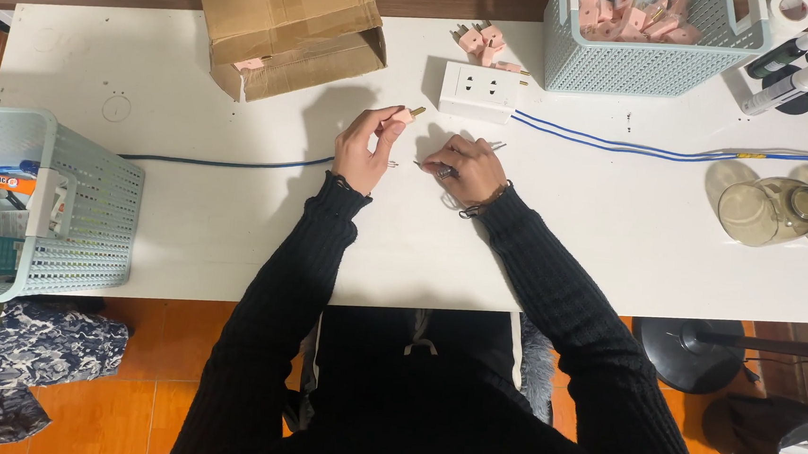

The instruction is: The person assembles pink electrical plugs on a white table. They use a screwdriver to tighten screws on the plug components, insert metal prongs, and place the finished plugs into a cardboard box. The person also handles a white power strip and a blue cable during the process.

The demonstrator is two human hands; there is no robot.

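My left hand (364,150) grips a small pink plug (398,120) with brass prongs pointing up and right, held just above the white table (233,225). Beside it, my right hand (468,168) lies low on the table and holds a thin dark tool (438,171), likely a small screwdriver, its tip pointing left toward the plug. Tiny metal parts lie between and beside the two hands. A white socket block (478,90) stands just beyond the hands, with a few loose pink plugs (481,43) behind it.
A torn cardboard box (290,25) lies at the back left. A pale basket (652,64) of pink plugs stands at the back right, another basket (83,205) at the left edge. Blue cables (618,145) cross the table. Glass lids (784,211) and tubes (804,65) sit at right.
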